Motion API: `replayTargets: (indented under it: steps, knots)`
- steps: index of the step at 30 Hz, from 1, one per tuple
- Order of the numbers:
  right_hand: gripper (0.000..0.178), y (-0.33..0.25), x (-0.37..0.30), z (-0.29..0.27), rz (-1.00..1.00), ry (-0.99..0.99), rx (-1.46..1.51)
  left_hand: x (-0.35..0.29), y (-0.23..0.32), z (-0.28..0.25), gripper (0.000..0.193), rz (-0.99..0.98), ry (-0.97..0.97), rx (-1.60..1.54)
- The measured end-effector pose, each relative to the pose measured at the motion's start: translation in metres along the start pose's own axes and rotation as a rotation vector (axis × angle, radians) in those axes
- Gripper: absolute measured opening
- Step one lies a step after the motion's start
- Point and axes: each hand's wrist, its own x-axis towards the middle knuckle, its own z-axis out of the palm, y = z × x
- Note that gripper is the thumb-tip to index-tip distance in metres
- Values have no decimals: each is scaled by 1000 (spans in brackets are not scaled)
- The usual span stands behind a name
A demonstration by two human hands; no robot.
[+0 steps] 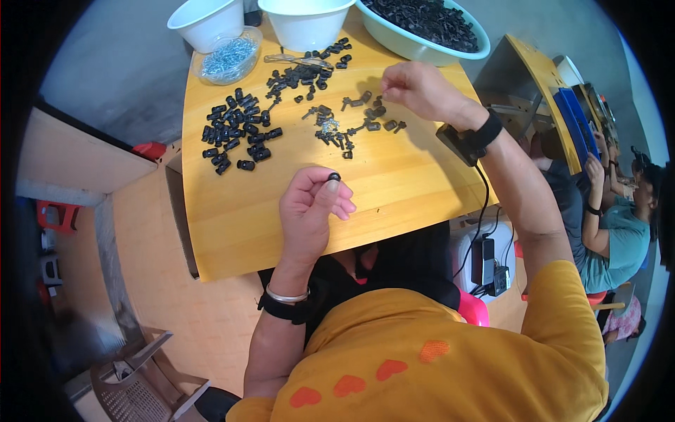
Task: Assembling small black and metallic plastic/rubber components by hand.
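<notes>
My left hand (313, 204) is closed near the table's front, pinching a small black plastic barrel piece (334, 176) between thumb and finger. Over the right side of the wooden table (246, 225), my right hand (418, 88) has its fingertips drawn together; whatever they may hold is hidden. Beside those fingertips lie loose black barrel pieces and stemmed plungers (373, 125). A little cluster of silver springs (328, 126) lies among them. To the left is a group of black barrel pieces (239, 126), and farther back a heap of black parts (299, 77).
A clear tub of metal springs (230, 58) and two white bowls (309, 24) line the back. A pale green basin (422, 50) full of black parts stands at the back right. A cable (485, 197) hangs from my right wrist. Another person (619, 246) sits at the right.
</notes>
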Motion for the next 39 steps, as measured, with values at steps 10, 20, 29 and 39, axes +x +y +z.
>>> replayTargets:
  steps: [10, 20, 29, 39]
  knots:
    - [5, -37, 53, 34, -342, -209, -156, -1, 4, 2, 11, -38, 17, 33]
    - [9, -45, 64, 61, -345, -292, -283, 1, 4, 1, 11, -69, 20, 49]
    - [9, -41, 61, 62, -442, -205, -256, 1, 4, 0, 9, -41, 10, 55]
    - [9, -40, 41, 44, -144, -185, 397, 0, 4, -1, 12, -44, 32, 24]
